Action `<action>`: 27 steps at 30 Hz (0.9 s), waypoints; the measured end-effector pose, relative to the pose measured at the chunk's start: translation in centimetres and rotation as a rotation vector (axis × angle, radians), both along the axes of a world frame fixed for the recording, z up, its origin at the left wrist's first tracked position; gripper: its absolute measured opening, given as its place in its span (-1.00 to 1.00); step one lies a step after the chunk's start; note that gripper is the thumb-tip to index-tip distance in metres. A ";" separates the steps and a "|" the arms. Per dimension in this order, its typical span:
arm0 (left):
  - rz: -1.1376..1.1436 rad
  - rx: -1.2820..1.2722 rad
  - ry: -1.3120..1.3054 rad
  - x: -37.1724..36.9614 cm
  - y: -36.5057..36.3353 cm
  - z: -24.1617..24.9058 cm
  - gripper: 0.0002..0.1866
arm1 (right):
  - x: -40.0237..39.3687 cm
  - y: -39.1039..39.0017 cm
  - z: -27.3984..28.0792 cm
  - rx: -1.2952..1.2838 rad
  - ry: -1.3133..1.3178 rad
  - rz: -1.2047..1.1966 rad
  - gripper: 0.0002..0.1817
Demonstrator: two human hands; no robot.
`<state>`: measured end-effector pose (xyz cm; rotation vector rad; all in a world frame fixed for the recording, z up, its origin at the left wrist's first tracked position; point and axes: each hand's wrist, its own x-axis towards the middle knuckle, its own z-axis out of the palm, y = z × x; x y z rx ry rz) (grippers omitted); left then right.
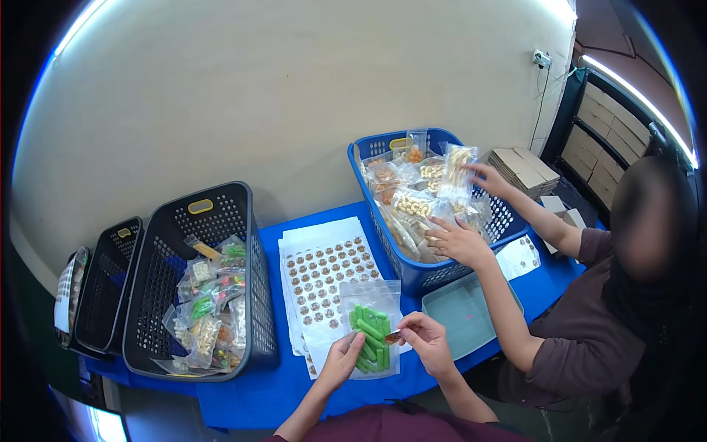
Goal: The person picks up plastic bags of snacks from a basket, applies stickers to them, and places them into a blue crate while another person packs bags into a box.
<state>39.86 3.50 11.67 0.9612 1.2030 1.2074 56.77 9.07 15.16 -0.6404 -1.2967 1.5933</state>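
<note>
A clear zip bag [372, 295] of green stick-shaped snacks lies in front of me, near the table's front edge. My left hand [340, 361] grips the bag at its lower left side, thumb on top. Between the thumb and fingers of my right hand [429, 345] is a small round sticker [392, 337], held over the bag's right side. Just behind the bag lie sheets of round brown stickers [324, 276], with gaps in the rows.
A dark basket [254, 295] with several snack bags stands at left, other baskets [110, 287] beyond it. At right, a co-worker's hands [464, 239] reach into a blue basket [427, 276] of snack bags. A green tray [468, 313] sits beside my right hand.
</note>
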 end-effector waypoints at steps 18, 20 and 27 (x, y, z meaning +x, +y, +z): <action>0.128 0.083 -0.027 4.2 2.1 -0.4 -0.69 | 1.8 4.2 -0.3 0.052 -0.328 0.084 -0.55; 0.133 0.105 0.011 4.8 2.3 -0.1 -0.71 | 2.1 4.5 -0.5 0.045 -0.326 0.091 -0.55; 0.205 0.112 -0.005 7.2 3.7 -0.7 -0.71 | 4.1 5.7 -1.3 -0.021 -0.231 0.117 -0.55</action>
